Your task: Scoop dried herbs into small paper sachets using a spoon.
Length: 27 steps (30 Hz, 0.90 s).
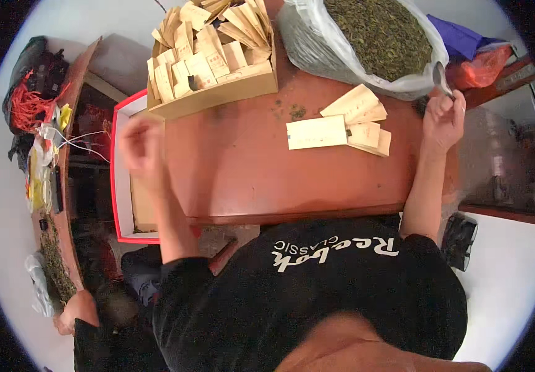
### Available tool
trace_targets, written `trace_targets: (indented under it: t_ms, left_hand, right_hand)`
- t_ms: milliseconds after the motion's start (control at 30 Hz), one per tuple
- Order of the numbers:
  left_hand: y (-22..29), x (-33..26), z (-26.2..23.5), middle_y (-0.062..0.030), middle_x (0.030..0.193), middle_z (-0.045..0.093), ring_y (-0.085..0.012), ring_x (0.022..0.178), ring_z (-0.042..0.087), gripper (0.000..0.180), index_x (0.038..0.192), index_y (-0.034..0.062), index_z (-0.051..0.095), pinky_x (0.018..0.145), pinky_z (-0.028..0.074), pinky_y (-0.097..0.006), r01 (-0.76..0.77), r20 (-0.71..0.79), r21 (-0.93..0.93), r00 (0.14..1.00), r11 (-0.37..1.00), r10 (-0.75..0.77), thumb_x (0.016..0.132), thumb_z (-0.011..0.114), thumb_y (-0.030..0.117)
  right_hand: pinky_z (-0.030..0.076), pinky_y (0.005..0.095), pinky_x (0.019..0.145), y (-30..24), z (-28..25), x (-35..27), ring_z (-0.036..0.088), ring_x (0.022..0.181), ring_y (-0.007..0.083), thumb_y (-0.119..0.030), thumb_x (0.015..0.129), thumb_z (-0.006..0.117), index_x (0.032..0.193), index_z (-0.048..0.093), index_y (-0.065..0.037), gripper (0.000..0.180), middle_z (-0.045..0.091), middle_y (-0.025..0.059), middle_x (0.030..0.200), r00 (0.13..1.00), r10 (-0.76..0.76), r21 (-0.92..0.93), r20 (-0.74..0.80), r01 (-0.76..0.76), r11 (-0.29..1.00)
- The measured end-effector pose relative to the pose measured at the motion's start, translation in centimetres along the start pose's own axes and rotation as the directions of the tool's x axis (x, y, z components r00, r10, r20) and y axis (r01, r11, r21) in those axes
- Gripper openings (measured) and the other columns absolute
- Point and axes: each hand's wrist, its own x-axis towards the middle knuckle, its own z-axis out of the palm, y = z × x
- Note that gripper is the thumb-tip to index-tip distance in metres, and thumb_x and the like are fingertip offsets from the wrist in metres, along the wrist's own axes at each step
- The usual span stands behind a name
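My right hand (444,118) is closed around a metal spoon (442,79) at the near right rim of a big clear plastic bag (304,43) full of dried green leaves (382,34). Motion blurs my left hand (143,149), which is raised over a red-rimmed white box (118,180); its fingers are too smeared to read. Just beyond that hand, a cardboard box (218,99) holds many small tan paper packets (200,68). On the table between my hands, a pale flat packet (317,132) lies beside several fanned-out paper packets (354,105).
Leaf crumbs (297,111) dot the reddish-brown table (236,167). Blue and red bags (478,65) lie past the leaf bag. At far left, a wooden board (78,248) bears cables, bags and loose leaves; another person's hand (78,313) rests at its near end.
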Motion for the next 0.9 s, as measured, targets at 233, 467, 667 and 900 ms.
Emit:
trace_targets:
  t_ms: [233,467,667,900]
  left_hand:
    - [7.6,-5.7,14.6,-0.0169,0.125,0.058,-0.0372,0.117,0.053,0.063,0.132,0.0049,0.053,0.100,0.045,-0.044,-0.349,0.753,0.212,0.654,0.913,0.076,0.075,0.077,0.016]
    - [6.2,-7.1,17.2,-0.0163,0.125,0.057,-0.0374,0.119,0.051,0.062,0.129,0.0054,0.054,0.099,0.044,-0.043,-0.440,0.785,0.371,0.619,0.818,-0.023,0.072,0.078,0.019]
    - [6.6,-7.6,17.4,-0.0155,0.121,0.057,-0.0365,0.116,0.054,0.057,0.123,0.0047,0.054,0.097,0.046,-0.042,-0.142,0.596,0.362,0.795,0.921,-0.111,0.071,0.078,0.010]
    - [7.0,-7.3,20.2,-0.0148,0.120,0.057,-0.0349,0.116,0.054,0.056,0.122,0.0047,0.053,0.097,0.046,-0.041,-0.063,0.499,0.274,0.862,0.960,-0.086,0.071,0.076,0.006]
  right_hand:
    - [0.036,0.0289,0.060,0.5,0.7,-1.5,0.043,0.062,0.0125,-0.020,0.101,0.052,0.113,0.061,-0.002,0.024,0.049,0.0013,0.069,0.996,0.043,0.026,0.072,-0.045,0.999]
    - [0.040,0.0193,0.050,1.3,3.4,-4.2,0.053,0.055,0.0080,-0.019,0.103,0.052,0.110,0.062,-0.003,0.020,0.063,0.0037,0.069,0.971,0.220,-0.408,0.090,-0.166,0.898]
    - [0.047,0.0201,0.054,1.8,5.8,-5.8,0.058,0.060,0.0055,-0.013,0.102,0.051,0.108,0.065,0.000,0.020,0.065,0.0035,0.070,0.915,0.254,-0.698,0.313,0.040,0.715]
    - [0.052,0.0224,0.058,1.1,6.7,-6.2,0.062,0.064,0.0075,-0.010,0.101,0.051,0.107,0.065,0.002,0.019,0.066,0.0059,0.072,0.923,0.183,-0.672,0.338,0.100,0.734]
